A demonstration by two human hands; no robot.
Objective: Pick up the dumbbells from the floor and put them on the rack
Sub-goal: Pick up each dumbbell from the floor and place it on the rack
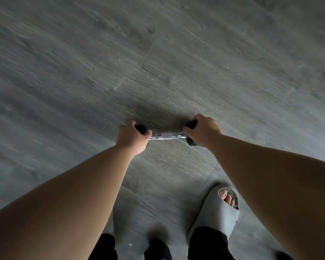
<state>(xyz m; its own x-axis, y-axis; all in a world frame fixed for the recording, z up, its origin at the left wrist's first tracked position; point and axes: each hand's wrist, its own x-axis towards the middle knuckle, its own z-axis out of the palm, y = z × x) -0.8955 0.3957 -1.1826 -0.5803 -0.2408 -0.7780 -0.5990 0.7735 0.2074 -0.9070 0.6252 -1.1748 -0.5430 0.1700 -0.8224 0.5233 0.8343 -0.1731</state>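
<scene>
Hands low over the floor, one at each end of a single dumbbell [167, 136]. Left hand [132, 136] curled over the left black head, right hand [202, 130] curled over the right black head; both look clamped on, thumbs toward the bare chrome handle between them, which runs roughly level across the view. Handle untouched, knurled middle showing. Cannot tell whether the weight is resting on the floor or already just clear of it; a dark shadow lies on the boards right beyond it. Both forearms reach down and forward, nearly straight. Grey wood-grain floor [176, 53] all round, plank seams visible. Nearer the body, a grey open-toe slide sandal [218, 209] on the right foot, just behind and to the right of the right hand; dark trouser cuffs at the bottom edge. Rack not in view, nor any other dumbbell. Judgement: step in hand is the lift. To do it well, keep both ends gripped evenly so the bar stays level, and raise it clear of the toes — open sandal, a slipped head would land close.
</scene>
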